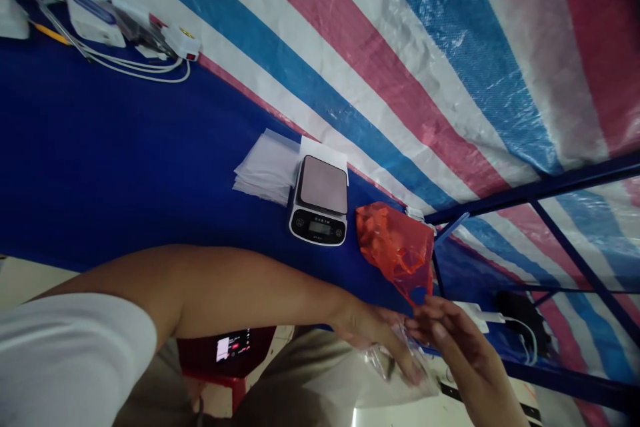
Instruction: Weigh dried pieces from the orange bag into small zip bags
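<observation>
The left hand (375, 332) is on a clear bag (373, 383) over the lap, but I can't tell if it pinches it. The right hand (457, 337) is close by, bent fingers near the red bag (395, 240), and I can't tell what they pinch. The red bag lies on the blue table (125, 153) beside the scale (324, 187)

Just ahead of the right hand's fingers (440, 310), a red bag (395, 240) blocks the way. Farther ahead-left stands a scale (324, 187), with a narrow gap between the two. Left of the fingers, beyond the left forearm (235, 287), the surface (125, 167) offers broad passage; ahead-right, a blue bar (530, 190) obstructs.
</observation>
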`<action>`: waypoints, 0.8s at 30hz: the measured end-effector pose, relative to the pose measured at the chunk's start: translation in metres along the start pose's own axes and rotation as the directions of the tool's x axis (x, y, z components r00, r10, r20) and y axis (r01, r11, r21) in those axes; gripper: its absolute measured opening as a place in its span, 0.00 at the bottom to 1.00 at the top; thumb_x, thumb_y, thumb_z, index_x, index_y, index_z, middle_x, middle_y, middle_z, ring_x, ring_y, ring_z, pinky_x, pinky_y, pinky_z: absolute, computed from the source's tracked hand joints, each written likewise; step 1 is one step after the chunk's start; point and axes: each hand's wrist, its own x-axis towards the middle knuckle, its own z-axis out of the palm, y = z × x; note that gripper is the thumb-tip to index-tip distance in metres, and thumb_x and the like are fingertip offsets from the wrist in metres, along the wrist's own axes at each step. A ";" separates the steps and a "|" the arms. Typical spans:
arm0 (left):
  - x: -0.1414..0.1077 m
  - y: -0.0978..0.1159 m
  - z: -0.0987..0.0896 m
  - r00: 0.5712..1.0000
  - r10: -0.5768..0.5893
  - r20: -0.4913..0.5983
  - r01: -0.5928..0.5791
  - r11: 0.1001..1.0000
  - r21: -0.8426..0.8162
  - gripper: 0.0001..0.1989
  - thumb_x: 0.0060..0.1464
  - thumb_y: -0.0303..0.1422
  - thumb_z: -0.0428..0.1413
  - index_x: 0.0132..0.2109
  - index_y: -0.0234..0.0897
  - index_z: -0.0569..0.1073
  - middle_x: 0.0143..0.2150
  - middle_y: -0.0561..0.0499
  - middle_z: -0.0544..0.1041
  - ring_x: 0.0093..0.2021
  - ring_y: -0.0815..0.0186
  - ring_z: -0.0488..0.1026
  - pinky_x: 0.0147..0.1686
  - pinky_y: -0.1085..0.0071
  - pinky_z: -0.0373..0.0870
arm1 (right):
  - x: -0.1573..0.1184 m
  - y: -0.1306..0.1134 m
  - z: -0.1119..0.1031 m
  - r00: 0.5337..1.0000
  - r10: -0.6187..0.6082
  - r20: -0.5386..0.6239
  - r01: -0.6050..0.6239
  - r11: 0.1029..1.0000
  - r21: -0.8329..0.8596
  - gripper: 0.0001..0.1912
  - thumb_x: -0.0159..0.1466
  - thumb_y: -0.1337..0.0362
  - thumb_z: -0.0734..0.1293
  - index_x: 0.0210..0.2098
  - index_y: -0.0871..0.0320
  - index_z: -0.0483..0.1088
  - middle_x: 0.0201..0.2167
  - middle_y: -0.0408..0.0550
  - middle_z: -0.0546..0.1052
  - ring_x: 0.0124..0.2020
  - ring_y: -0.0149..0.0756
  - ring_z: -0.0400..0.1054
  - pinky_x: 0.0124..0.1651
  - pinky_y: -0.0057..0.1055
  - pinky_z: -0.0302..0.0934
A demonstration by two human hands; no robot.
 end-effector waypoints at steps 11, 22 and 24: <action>0.005 -0.018 -0.011 0.967 -0.252 -0.041 0.241 0.954 -0.178 0.49 0.20 0.19 0.74 0.53 0.42 0.65 0.38 0.55 0.79 0.35 0.66 0.77 0.39 0.67 0.72 | 0.108 0.016 0.009 0.981 0.173 -0.083 -0.131 0.919 0.372 0.18 0.47 0.63 0.77 0.39 0.52 0.80 0.39 0.49 0.84 0.40 0.43 0.80 0.42 0.32 0.75; 0.006 -0.014 -0.007 0.955 -0.296 -0.014 0.281 0.921 -0.271 0.49 0.19 0.17 0.73 0.53 0.42 0.65 0.38 0.55 0.78 0.35 0.65 0.77 0.36 0.65 0.74 | 0.154 0.009 0.020 0.949 -0.314 0.002 0.295 0.890 -0.347 0.22 0.52 0.54 0.75 0.44 0.56 0.79 0.47 0.55 0.82 0.52 0.54 0.75 0.59 0.50 0.66; 0.007 -0.014 -0.008 0.956 -0.294 -0.006 0.282 0.922 -0.266 0.48 0.20 0.17 0.73 0.52 0.42 0.65 0.38 0.54 0.78 0.34 0.66 0.77 0.36 0.66 0.74 | 0.160 0.017 0.027 0.932 -0.362 0.001 0.327 0.843 -0.427 0.20 0.52 0.52 0.74 0.41 0.55 0.79 0.47 0.56 0.82 0.54 0.57 0.73 0.61 0.52 0.64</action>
